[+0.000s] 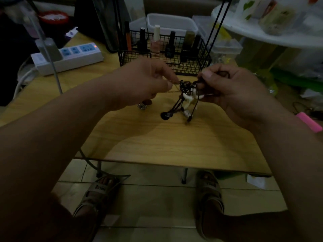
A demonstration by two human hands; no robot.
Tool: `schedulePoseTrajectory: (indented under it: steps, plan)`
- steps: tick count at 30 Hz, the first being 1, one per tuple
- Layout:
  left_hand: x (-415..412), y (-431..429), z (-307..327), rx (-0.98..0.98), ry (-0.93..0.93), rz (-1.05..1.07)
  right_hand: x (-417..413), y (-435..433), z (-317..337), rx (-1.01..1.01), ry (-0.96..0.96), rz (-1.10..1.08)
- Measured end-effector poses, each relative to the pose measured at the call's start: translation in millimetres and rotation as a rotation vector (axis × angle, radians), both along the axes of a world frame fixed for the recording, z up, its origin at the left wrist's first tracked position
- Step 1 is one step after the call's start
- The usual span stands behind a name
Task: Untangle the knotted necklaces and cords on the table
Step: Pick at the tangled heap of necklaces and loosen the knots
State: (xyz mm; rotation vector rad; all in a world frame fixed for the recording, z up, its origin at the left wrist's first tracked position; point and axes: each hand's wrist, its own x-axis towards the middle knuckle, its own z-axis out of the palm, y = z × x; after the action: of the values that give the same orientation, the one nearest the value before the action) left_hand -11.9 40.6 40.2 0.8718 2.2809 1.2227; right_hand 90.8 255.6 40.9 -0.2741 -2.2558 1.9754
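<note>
mid-untangle: my left hand & right hand both pinch the knotted cords, held just above the table. next i'd say tease one loop loose gently.

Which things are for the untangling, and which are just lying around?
For the job:
- left hand and right hand, both pinching the tangle
- tangle of dark cords
- white pendant hanging in it

Just lying about:
- power strip
- wire basket
- nail polish bottles inside it
- white tub behind
- pink object
</note>
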Motion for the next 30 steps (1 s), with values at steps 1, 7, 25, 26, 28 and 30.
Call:
schedulePoseTrajectory:
  steps: [1,7,25,26,28,30]
  plan:
    - [0.8,0.4,0.0,-0.025,0.011,-0.005,-1.2,0.4,0.1,-0.035,0.02,-0.017]
    - [4.2,1.9,-2.4,-0.036,0.047,0.025,-5.8,-1.6,4.6,-0.312,0.075,-0.049]
    - [-6.5,-10.9,5.2,-0.095,-0.029,-0.016,-7.3,3.7,10.7,-0.564,0.017,-0.332]
    - [-6.8,-12.2,5.9,-0.156,0.038,-0.012,-6.3,5.8,9.9,-0.559,0.014,-0.316]
    - [-7.9,-14.2,6.0,-0.248,0.157,-0.007,-4.7,10.7,7.3,-0.525,-0.008,-0.285]
    - [-7.8,-13.7,4.9,-0.291,0.236,-0.005,-3.1,13.5,4.5,-0.463,-0.057,-0.278]
